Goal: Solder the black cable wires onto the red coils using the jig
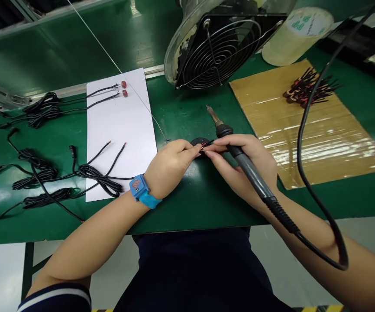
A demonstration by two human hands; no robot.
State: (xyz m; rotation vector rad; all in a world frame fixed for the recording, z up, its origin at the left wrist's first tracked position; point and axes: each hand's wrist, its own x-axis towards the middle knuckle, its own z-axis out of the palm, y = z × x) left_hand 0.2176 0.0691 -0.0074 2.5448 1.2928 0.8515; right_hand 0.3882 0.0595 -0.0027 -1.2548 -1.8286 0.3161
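My left hand (171, 164), with a blue wrist strap (139, 188), pinches a small coil wound with red wire (203, 145). The coil sits over a round black base (195, 141) on the green bench, and the fingertips partly hide it. In my right hand (247, 167) a soldering iron (246, 162) lies across the palm, its bare tip pointing up and away from the coil. The right thumb and index fingertips meet at the coil's edge, near a short black lead. A thin strand of solder wire (142, 104) hangs down close to my left knuckles.
Black cables (99, 175) lie coiled at left, partly on a white sheet (119, 125) bearing two red coils (124, 89). A fan with a wire guard (220, 56) stands ahead. At right, a brown board (272, 112) carries a heap of coils with leads (304, 91); the iron's cord (301, 138) loops past.
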